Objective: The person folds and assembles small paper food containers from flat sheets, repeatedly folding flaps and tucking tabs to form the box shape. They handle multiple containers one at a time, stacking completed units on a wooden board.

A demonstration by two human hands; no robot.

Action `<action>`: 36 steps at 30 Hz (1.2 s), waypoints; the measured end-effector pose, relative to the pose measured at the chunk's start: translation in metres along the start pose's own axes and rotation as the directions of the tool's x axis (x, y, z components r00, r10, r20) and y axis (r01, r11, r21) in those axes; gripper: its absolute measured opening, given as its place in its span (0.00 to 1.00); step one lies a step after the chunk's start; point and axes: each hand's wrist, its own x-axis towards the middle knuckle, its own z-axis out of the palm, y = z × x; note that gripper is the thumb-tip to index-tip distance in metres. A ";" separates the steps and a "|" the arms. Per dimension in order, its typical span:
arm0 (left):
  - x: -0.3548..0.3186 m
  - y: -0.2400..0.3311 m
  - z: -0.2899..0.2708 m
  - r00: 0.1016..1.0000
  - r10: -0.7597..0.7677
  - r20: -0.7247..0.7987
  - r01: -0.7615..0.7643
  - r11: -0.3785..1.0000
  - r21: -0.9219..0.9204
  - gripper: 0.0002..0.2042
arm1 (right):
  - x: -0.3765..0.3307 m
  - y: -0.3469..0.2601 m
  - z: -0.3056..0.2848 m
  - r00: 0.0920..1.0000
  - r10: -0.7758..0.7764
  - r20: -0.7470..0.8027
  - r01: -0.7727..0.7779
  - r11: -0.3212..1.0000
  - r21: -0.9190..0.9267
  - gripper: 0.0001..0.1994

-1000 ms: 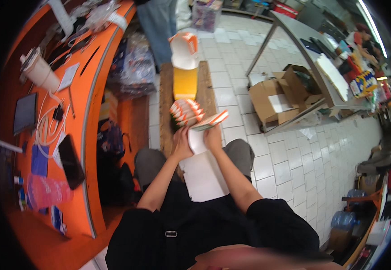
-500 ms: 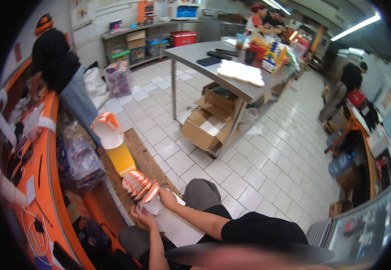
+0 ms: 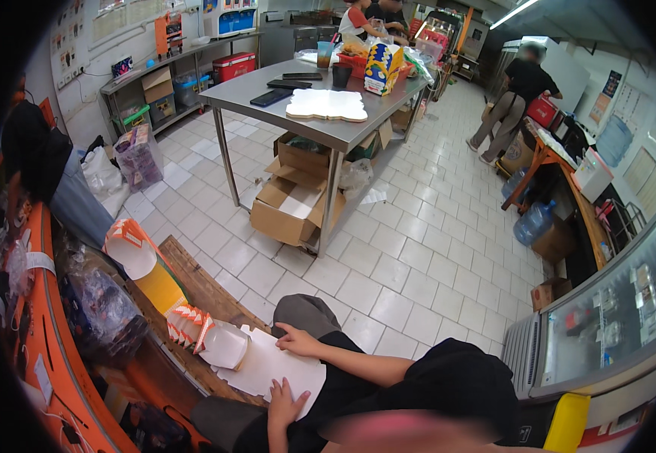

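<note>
My left hand [image 3: 286, 404] lies with fingers spread on the near edge of a white flat carton blank [image 3: 286, 368], which rests across my lap and the bench. On the blank's far right edge is my right hand [image 3: 298, 341], its index finger stretched out and nothing held in it. Just left of the blank stands a folded white food carton [image 3: 224, 346], at the end of a row of nested orange-and-white cartons [image 3: 189, 326]. Beyond the row come a yellow stack [image 3: 160, 289] and a larger open white-and-orange carton [image 3: 132, 253].
These stand on a wooden bench [image 3: 192, 270] beside an orange counter [image 3: 41, 302]. A plastic-wrapped bundle [image 3: 105, 302] sits between them. Ahead, a steel table [image 3: 260, 109] bears white cardboard [image 3: 326, 104], with open brown boxes [image 3: 290, 208] beneath. A glass-topped cooler [image 3: 607, 309] is at right. Other people stand farther off.
Both hands have let go of the folded carton, leaving it at the row's near end, and have moved right onto the flat blank. The view has swung to the right.
</note>
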 end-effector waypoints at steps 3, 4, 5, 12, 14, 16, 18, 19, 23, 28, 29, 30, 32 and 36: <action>-0.008 0.016 -0.011 0.985 0.168 0.039 -0.169 0.985 0.018 0.51 | -0.019 -0.005 -0.002 0.992 -0.127 -0.013 0.127 0.992 -0.028 0.28; -0.010 0.021 -0.012 0.975 0.210 0.071 -0.211 0.977 0.013 0.50 | -0.021 -0.008 -0.001 0.981 -0.195 -0.013 0.195 0.980 -0.052 0.26; -0.012 0.026 -0.011 0.968 0.235 0.085 -0.237 0.971 0.017 0.49 | -0.022 -0.013 0.001 0.949 -0.315 -0.003 0.314 0.946 -0.087 0.21; -0.015 0.038 -0.052 0.969 0.129 0.212 -0.089 0.978 -0.189 0.18 | -0.033 -0.083 0.020 0.832 -0.521 0.194 0.544 0.835 -0.090 0.16; -0.033 0.051 -0.063 0.978 0.204 -0.042 -0.208 0.949 -0.236 0.16 | -0.047 -0.105 0.009 0.811 -0.575 0.108 0.584 0.806 -0.095 0.14; -0.050 0.067 -0.080 0.968 0.211 -0.139 -0.240 0.940 -0.242 0.14 | -0.068 -0.121 -0.015 0.820 -0.572 0.000 0.567 0.812 -0.140 0.11; -0.067 0.085 -0.095 0.983 0.151 -0.105 -0.176 0.936 -0.305 0.11 | -0.095 -0.126 -0.049 0.832 -0.528 -0.170 0.520 0.849 -0.095 0.09; -0.071 0.095 -0.096 0.989 0.125 -0.079 -0.145 0.930 -0.339 0.09 | -0.109 -0.125 -0.064 0.828 -0.507 -0.240 0.508 0.859 -0.061 0.08; -0.069 0.137 -0.068 0.761 0.501 -0.412 -0.541 0.841 0.022 0.06 | -0.161 -0.101 -0.117 0.976 0.214 -0.038 -0.207 0.969 0.134 0.20; -0.050 0.154 -0.006 0.733 0.671 -0.112 -0.640 0.736 0.218 0.09 | -0.204 -0.044 -0.120 0.892 0.451 0.019 -0.424 0.824 0.375 0.24; -0.046 0.152 0.000 0.742 0.664 -0.087 -0.625 0.733 0.266 0.10 | -0.207 -0.033 -0.116 0.910 0.412 -0.048 -0.377 0.870 0.319 0.23; -0.044 0.150 0.006 0.771 0.636 -0.015 -0.598 0.733 0.323 0.10 | -0.208 -0.024 -0.113 0.889 0.443 -0.112 -0.403 0.875 0.269 0.22; -0.040 0.145 0.010 0.750 0.658 -0.065 -0.622 0.736 0.267 0.15 | -0.209 -0.010 -0.107 0.935 0.344 -0.085 -0.316 0.918 0.240 0.23; -0.039 0.139 0.013 0.757 0.642 -0.122 -0.590 0.752 0.294 0.21 | -0.205 0.000 -0.099 0.918 0.393 0.054 -0.384 0.845 0.371 0.23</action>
